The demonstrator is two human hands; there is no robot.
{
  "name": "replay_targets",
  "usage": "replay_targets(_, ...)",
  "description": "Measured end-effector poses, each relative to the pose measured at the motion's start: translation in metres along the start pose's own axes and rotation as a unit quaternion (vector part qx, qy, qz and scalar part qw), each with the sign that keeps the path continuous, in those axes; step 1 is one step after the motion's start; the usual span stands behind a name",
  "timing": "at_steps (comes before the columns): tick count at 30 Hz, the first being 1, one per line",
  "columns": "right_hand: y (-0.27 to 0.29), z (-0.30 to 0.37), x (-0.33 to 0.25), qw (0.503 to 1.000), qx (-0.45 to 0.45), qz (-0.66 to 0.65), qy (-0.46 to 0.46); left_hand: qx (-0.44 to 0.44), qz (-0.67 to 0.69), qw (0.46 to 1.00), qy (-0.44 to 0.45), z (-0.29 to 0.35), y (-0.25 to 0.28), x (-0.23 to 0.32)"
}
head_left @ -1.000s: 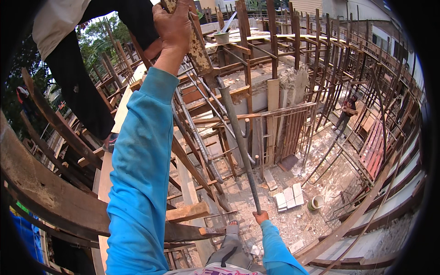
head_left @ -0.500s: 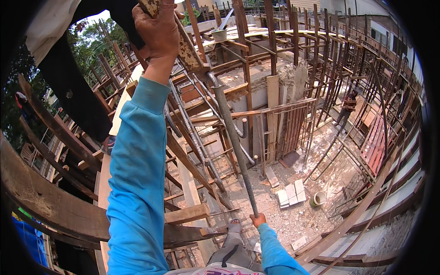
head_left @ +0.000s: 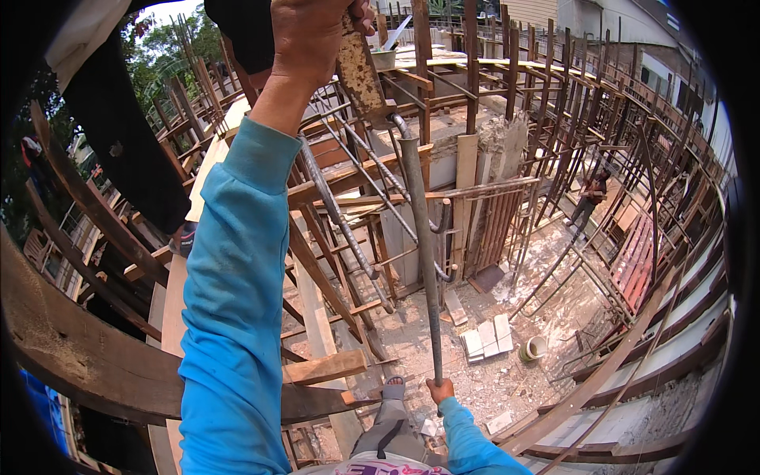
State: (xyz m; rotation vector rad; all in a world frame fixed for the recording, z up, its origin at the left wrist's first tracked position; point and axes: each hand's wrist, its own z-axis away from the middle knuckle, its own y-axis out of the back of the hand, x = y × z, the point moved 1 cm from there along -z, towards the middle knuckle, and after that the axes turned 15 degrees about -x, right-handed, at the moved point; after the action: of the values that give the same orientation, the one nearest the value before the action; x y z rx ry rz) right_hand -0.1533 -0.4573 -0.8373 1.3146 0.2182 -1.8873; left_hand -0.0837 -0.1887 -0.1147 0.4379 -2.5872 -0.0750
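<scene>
My left hand (head_left: 305,43) is raised at the top, its fingers curled around a flat, worn bar (head_left: 362,83) mottled cream and rust; the bar's upper end is out of frame. Low in the middle, my right hand (head_left: 440,389) is closed on the lower end of a long grey metal pipe (head_left: 425,253). The pipe stands steeply, its upper end meeting a curved steel rod (head_left: 402,127) just below the worn bar. Beside the pipe, a cage of steel reinforcing bars (head_left: 372,162) slants, with several hooked ends (head_left: 445,218).
A person in dark trousers (head_left: 119,150) stands close on the left; another person (head_left: 590,196) is far right below. Wooden beams (head_left: 103,372) and a short plank (head_left: 324,366) surround my foot (head_left: 393,388). Pale blocks (head_left: 487,338) and a bucket (head_left: 533,348) lie on the rubble ground.
My left hand and the worn bar have shifted up and right in view. The pipe stands more upright, its top further right. Both hands keep their hold.
</scene>
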Motion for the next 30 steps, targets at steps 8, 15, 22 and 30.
replay_targets(8, 0.018, 0.053, -0.013, 0.999, -0.029, 0.007, -0.041, -0.020, 0.018, 0.999, -0.024, 0.004, -0.007, -0.004)
replay_targets(15, 0.027, 0.086, -0.023, 0.997, -0.054, 0.010, -0.048, -0.075, 0.043, 0.996, -0.021, -0.001, -0.014, 0.007)
replay_targets(22, 0.041, 0.100, -0.035, 0.997, -0.066, -0.013, -0.025, -0.082, 0.027, 0.995, -0.039, 0.002, -0.022, 0.003)
replay_targets(30, 0.072, 0.131, -0.023, 0.994, -0.089, 0.026, -0.054, -0.054, -0.041, 0.995, -0.076, -0.001, -0.021, -0.005)
